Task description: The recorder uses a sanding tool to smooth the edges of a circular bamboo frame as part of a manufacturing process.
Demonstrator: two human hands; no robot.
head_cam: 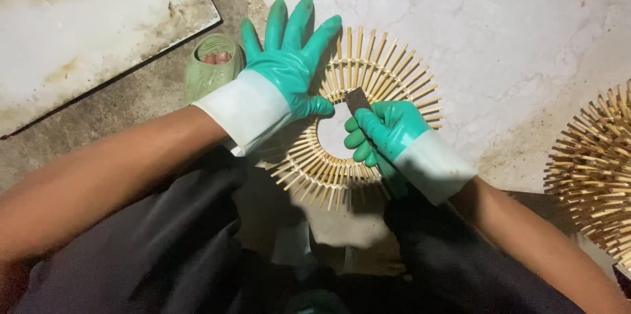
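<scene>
A round ring of short bamboo sticks [388, 74] lies flat on the pale floor in front of me. My left hand [289, 61], in a green glove with a white cuff, presses flat on the ring's left side with fingers spread. My right hand [381, 133], gloved the same way, is closed around a small dark flat piece [358, 99], held upright at the ring's inner edge. My knees in dark trousers frame the bottom of the view.
A second bamboo stick ring [595, 166] lies at the right edge. A foot in a green slipper [211, 67] stands just left of my left hand. A stained white slab [79, 24] lies at the upper left, a dark shoe at its top.
</scene>
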